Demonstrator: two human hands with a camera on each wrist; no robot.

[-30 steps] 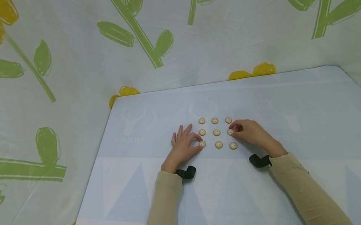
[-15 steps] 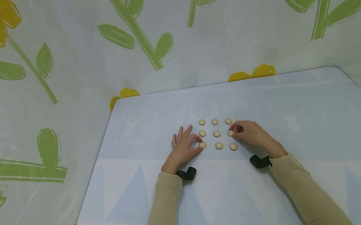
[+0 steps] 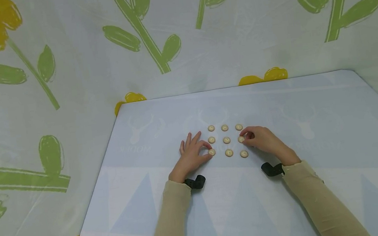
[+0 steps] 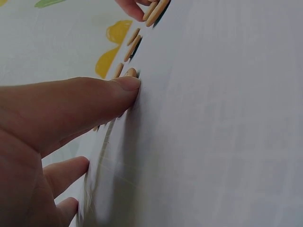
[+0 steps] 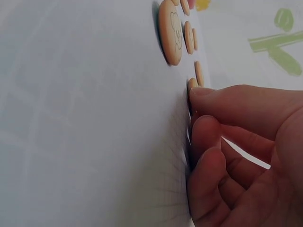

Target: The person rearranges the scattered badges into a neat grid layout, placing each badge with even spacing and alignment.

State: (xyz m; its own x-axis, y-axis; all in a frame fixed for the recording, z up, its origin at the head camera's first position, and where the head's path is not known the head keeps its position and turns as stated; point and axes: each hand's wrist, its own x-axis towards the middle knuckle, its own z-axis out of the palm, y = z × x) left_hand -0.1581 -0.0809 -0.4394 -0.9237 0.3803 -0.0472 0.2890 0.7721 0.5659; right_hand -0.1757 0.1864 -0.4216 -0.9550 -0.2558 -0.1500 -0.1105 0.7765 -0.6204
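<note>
Small round wooden discs with printed line drawings lie flat in three rows of three in the head view. My left hand (image 3: 190, 157) pinches the near-left disc (image 3: 211, 152) between thumb and index finger, its other fingers spread. At the right end of the middle row, my right hand (image 3: 267, 141) pinches another disc (image 3: 241, 139) by its edge. The left wrist view shows the left thumb (image 4: 113, 92) covering most of its disc. From the right wrist, the right thumb (image 5: 213, 99) rests against its disc, and the near-right disc (image 5: 170, 33) shows a drawn figure.
The discs lie on a pale blue and white table cover (image 3: 245, 207) with triangles and deer heads. Behind and left hangs a light curtain (image 3: 75, 37) printed with green leaves and yellow flowers. Black wrist bands (image 3: 196, 182) with cameras sit at both wrists.
The head view has shifted very slightly. Both hands and all the discs keep the same places on the table.
</note>
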